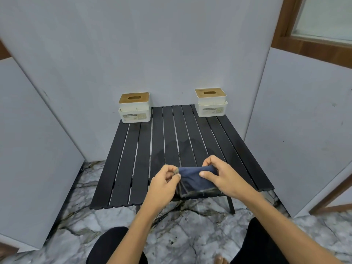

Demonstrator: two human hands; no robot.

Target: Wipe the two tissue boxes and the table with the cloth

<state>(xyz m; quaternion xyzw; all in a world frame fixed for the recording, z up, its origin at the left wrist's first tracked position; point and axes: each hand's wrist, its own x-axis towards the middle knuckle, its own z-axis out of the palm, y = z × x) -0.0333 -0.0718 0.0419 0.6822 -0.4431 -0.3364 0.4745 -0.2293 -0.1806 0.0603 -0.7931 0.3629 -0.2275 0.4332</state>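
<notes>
The folded dark cloth (196,181) was held above the table's (122,168) near edge, long axis running left to right, pinched by the left hand (165,180) and right hand (217,174) at opposite ends.

Evenly lit by soft, cool overhead light; faint hand shadows on the slatted table (133,149); sharp centre, wide-angle bending of wall panels (304,121) towards edges

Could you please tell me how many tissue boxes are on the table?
2: left tissue box at the table's far left corner, right tissue box at its far right corner.
</notes>
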